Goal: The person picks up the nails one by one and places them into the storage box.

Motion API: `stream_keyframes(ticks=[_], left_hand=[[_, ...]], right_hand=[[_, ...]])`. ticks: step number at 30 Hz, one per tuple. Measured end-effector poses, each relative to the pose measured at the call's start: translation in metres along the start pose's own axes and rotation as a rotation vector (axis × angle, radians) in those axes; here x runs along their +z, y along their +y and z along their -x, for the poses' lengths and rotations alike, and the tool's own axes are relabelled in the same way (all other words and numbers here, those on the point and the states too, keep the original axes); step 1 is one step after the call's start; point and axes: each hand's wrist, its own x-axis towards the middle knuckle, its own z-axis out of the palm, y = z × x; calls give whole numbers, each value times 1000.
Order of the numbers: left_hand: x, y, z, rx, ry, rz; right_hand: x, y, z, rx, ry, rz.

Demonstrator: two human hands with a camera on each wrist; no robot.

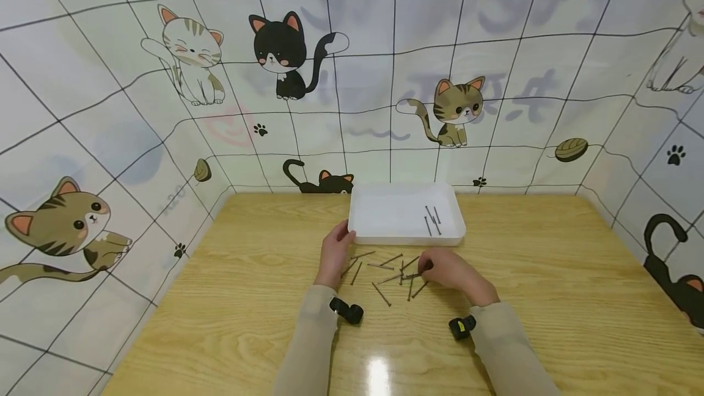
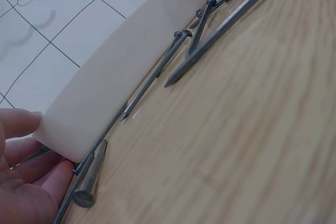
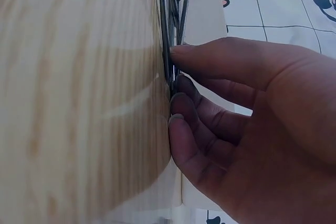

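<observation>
A shallow white tray [image 1: 385,216] stands near the wall, with several steel nails [image 1: 428,226] in its right part. My left hand [image 1: 333,255] grips the tray's front left corner; the left wrist view shows the thumb [image 2: 20,123] and fingers about that corner. My right hand [image 1: 453,272] is in front of the tray at the right of the loose nails [image 1: 381,294]. In the right wrist view its thumb and fingertips pinch a nail [image 3: 182,22] close to the tabletop, its tip hidden by the fingers.
Loose nails lie scattered and partly crossed on the wooden table [image 1: 220,298], between the hands and before the tray. Some lie right by the left fingers. A cat-patterned wall covering [image 1: 374,90] rises behind the table and at both sides.
</observation>
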Motion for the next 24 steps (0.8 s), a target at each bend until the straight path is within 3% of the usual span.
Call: stream_keyframes(ticks=[24], left_hand=[[-1, 0, -1, 7, -5, 5]], right_hand=[[-4, 0, 3, 24, 85, -21]])
